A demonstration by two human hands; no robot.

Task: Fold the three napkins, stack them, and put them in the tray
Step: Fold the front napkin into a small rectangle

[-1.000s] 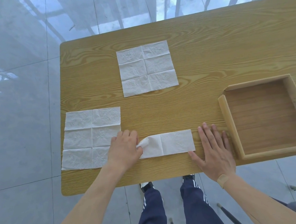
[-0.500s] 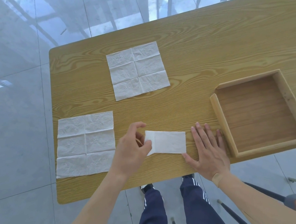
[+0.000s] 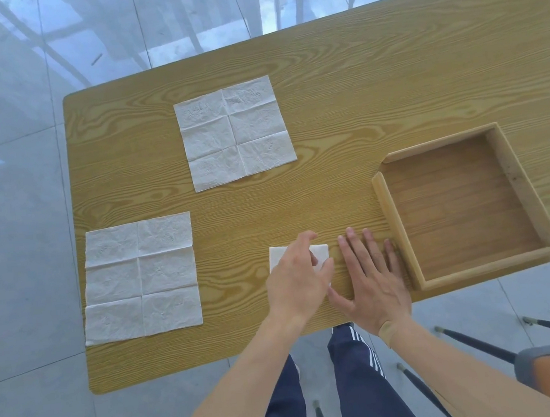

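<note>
Pressing a folded napkin (image 3: 276, 257) on the table (image 3: 324, 102).
Left hand (image 3: 297, 280) lies over it, fingers loosely bent; right hand (image 3: 371, 276) rests flat beside it, fingers spread, near the tray (image 3: 388, 211).

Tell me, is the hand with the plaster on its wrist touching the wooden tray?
Apart. In the head view the right hand lies flat on the table, and a thin strip of tabletop shows between its little finger and the tray.
</note>
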